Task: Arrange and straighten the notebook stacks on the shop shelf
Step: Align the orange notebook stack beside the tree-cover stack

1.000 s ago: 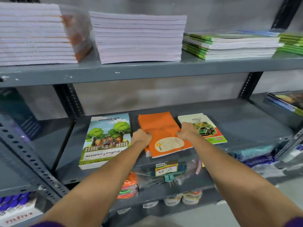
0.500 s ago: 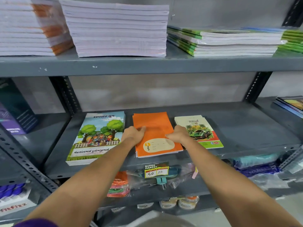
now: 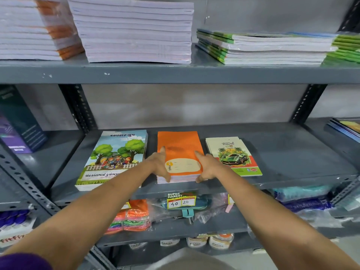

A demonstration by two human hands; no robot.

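A small stack of orange notebooks (image 3: 179, 145) lies on the middle grey shelf (image 3: 292, 152), its edges squared to the shelf front. My left hand (image 3: 158, 164) presses flat against the stack's left side, thumb at the front corner. My right hand (image 3: 206, 166) holds the right side the same way, index finger lying on the cover. A stack of notebooks with a tree picture (image 3: 115, 156) sits to the left. A thin stack with a green car cover (image 3: 231, 154) sits to the right, slightly fanned.
The upper shelf (image 3: 175, 72) carries tall white-edged notebook stacks (image 3: 134, 32) and green-edged stacks (image 3: 263, 47). A dark box (image 3: 17, 121) stands at far left. Below hang a price tag (image 3: 181, 200) and plastic-wrapped goods (image 3: 132, 217). More books (image 3: 346, 127) lie at far right.
The orange stack has turned from tilted to square with the shelf. Both hands slid from its top corners down to grip its sides near the front.
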